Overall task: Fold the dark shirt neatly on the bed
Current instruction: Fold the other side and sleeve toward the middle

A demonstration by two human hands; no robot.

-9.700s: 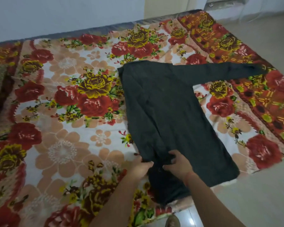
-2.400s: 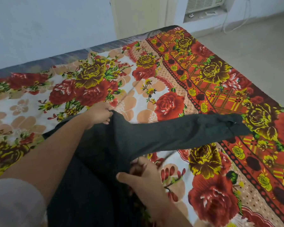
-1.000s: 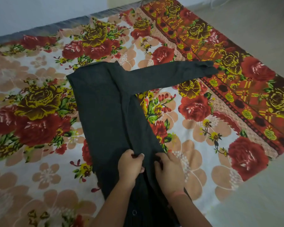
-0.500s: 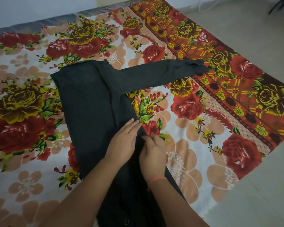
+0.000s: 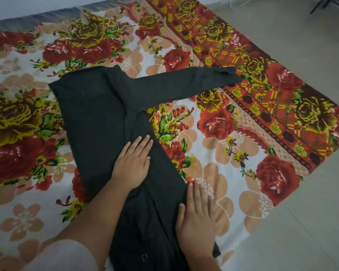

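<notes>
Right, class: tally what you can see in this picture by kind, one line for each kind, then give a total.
Dark shirt: 1
Floral bedspread: 1
Hands, left hand and right hand, both flat and open: 2
Total: 4

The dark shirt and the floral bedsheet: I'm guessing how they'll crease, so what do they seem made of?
The dark shirt looks like soft matte cloth, perhaps cotton or a knit: no sheen, limp folds under both flat hands. The floral bedsheet looks like thin printed woven fabric, matte and fairly smooth, with small ripples. Exact fibres cannot be told.
</notes>
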